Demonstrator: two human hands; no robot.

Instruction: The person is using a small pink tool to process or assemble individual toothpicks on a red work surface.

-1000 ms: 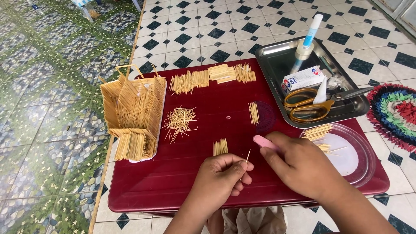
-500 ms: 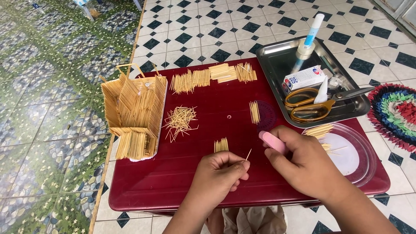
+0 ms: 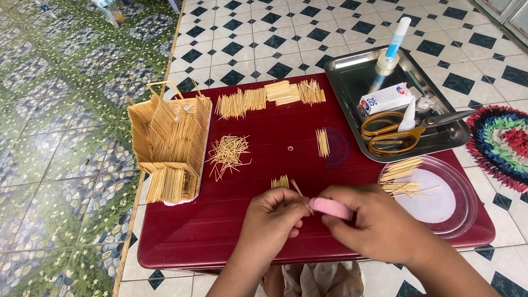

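My left hand (image 3: 273,219) pinches a thin wooden stick (image 3: 296,187) that pokes up from its fingertips. My right hand (image 3: 369,223) grips a small pink cutter (image 3: 330,208) and holds it against the stick, close over the front of the dark red table (image 3: 264,231). A small cut bundle of sticks (image 3: 280,181) lies just beyond my fingers. To the right, a clear round lid (image 3: 440,195) holds more long sticks (image 3: 400,168).
A stick-built model house (image 3: 170,140) stands at the table's left edge. A loose heap of short sticks (image 3: 228,153) and rows of cut sticks (image 3: 269,97) lie beyond. A metal tray (image 3: 352,71) holds scissors (image 3: 410,129), a glue bottle (image 3: 391,47) and a small box (image 3: 385,99).
My right hand has moved left with the pink cutter and now meets my left hand at the stick. The stick has tilted from pointing right to pointing left.
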